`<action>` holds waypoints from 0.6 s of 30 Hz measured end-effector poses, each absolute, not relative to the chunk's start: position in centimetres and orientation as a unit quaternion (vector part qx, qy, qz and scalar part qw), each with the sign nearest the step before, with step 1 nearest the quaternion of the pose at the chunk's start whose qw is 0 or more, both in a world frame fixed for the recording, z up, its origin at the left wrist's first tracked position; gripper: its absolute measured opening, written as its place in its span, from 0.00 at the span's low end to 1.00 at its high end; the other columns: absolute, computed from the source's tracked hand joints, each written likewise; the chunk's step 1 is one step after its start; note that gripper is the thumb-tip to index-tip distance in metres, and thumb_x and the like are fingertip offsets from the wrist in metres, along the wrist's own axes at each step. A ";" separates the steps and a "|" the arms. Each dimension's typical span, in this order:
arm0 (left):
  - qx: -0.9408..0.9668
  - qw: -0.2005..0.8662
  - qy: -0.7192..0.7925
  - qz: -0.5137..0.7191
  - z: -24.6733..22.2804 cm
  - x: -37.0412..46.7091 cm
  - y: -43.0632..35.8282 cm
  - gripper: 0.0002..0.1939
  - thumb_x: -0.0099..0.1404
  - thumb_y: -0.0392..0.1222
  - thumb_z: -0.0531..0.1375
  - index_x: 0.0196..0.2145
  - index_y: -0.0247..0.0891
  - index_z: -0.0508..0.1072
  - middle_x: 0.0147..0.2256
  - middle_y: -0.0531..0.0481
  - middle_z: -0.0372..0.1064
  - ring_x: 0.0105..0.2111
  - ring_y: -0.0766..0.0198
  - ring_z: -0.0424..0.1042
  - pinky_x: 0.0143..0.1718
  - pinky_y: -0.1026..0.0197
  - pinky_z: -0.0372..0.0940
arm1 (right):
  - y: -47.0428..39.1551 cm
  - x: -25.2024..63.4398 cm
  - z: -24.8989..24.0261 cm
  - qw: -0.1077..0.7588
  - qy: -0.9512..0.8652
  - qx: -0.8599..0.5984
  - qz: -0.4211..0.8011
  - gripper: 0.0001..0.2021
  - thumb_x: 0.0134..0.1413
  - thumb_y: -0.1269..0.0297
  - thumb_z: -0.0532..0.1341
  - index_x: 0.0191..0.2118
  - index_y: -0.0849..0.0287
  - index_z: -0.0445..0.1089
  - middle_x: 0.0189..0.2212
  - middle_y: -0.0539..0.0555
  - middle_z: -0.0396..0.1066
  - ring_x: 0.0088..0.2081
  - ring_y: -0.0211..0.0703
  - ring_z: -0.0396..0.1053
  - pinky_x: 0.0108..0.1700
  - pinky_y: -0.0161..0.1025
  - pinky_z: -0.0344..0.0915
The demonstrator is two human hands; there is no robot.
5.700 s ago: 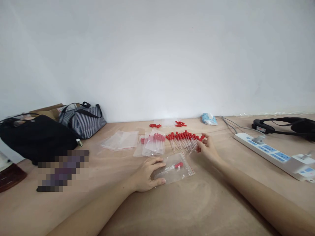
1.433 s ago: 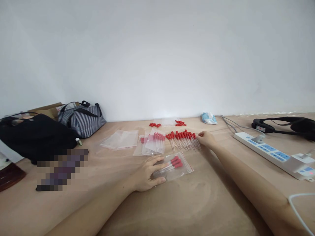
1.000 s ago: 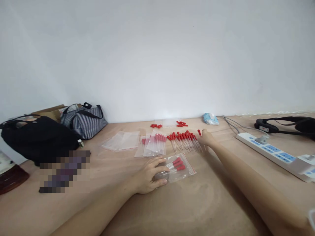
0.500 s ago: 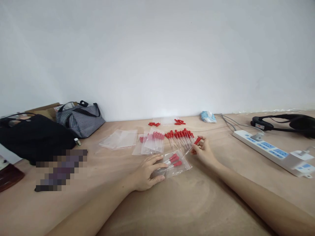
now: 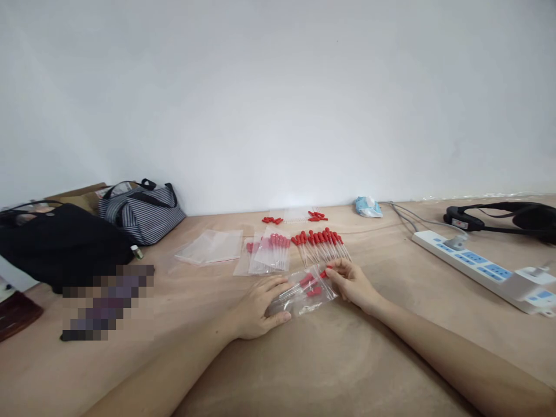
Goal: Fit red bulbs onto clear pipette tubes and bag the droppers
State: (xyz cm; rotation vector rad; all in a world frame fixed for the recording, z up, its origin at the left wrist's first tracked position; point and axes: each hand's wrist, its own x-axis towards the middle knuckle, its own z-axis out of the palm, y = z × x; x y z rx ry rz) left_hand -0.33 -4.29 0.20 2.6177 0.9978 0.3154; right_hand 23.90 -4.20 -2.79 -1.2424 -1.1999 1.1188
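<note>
Under the fingers of my left hand (image 5: 266,306) lies a clear zip bag (image 5: 302,302) with several red-bulbed droppers inside. Those fingers are spread and rest on the bag's left part. My right hand (image 5: 351,285) pinches a dropper by its red bulb (image 5: 326,271) at the bag's right end, its tube pointing left into the bag. Behind the bag, a row of loose droppers (image 5: 319,238) lies side by side. Left of them are filled bags with red bulbs (image 5: 271,255), overlapping, and a stack of flat clear bags (image 5: 211,246).
Small red bulbs (image 5: 272,220) and more red bulbs (image 5: 318,216) lie near the wall. A blue-white packet (image 5: 368,207), a power strip (image 5: 473,263) and a black strapped item (image 5: 499,217) are on the right. A black bag (image 5: 65,243) and striped bag (image 5: 145,211) stand left.
My right hand has moved left and nearer with the dropper, from beside the loose row to the bag's opening. My left hand has stayed on the bag.
</note>
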 end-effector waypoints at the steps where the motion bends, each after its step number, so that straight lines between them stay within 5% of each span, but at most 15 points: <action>1: 0.917 0.158 0.351 0.110 0.2 -0.3 -4.3 0.28 0.60 0.51 0.54 0.56 0.42 0.55 0.57 0.45 0.51 0.57 0.52 0.49 0.55 0.47 0.48 | -4.2 24.0 -2.7 0.507 -0.514 -0.508 0.470 0.15 0.38 0.54 0.63 0.29 0.59 0.62 0.21 0.46 0.67 0.14 0.29 0.57 0.16 0.30 0.54; 6: 0.915 0.150 0.356 0.112 0.3 -0.3 -4.4 0.29 0.60 0.52 0.53 0.57 0.43 0.53 0.56 0.45 0.52 0.56 0.53 0.51 0.54 0.48 0.51 | -4.1 24.7 -2.4 0.439 -0.570 -0.459 0.521 0.15 0.33 0.55 0.66 0.27 0.61 0.69 0.22 0.49 0.70 0.23 0.34 0.65 0.27 0.32 0.60; 13: 0.915 0.153 0.357 0.112 0.3 -0.3 -4.3 0.29 0.59 0.51 0.54 0.56 0.41 0.55 0.57 0.44 0.52 0.57 0.52 0.50 0.55 0.48 0.49 | -3.4 25.0 -2.6 0.380 -0.583 -0.475 0.538 0.16 0.37 0.52 0.64 0.26 0.61 0.67 0.13 0.43 0.61 0.13 0.27 0.49 0.15 0.27 0.44; 18: 0.915 0.154 0.361 0.096 0.5 -0.2 -4.3 0.29 0.59 0.51 0.54 0.56 0.40 0.54 0.57 0.43 0.51 0.57 0.52 0.49 0.56 0.48 0.49 | -3.3 24.6 -2.4 0.365 -0.609 -0.471 0.523 0.17 0.39 0.50 0.62 0.23 0.60 0.62 0.13 0.44 0.61 0.13 0.27 0.50 0.15 0.27 0.44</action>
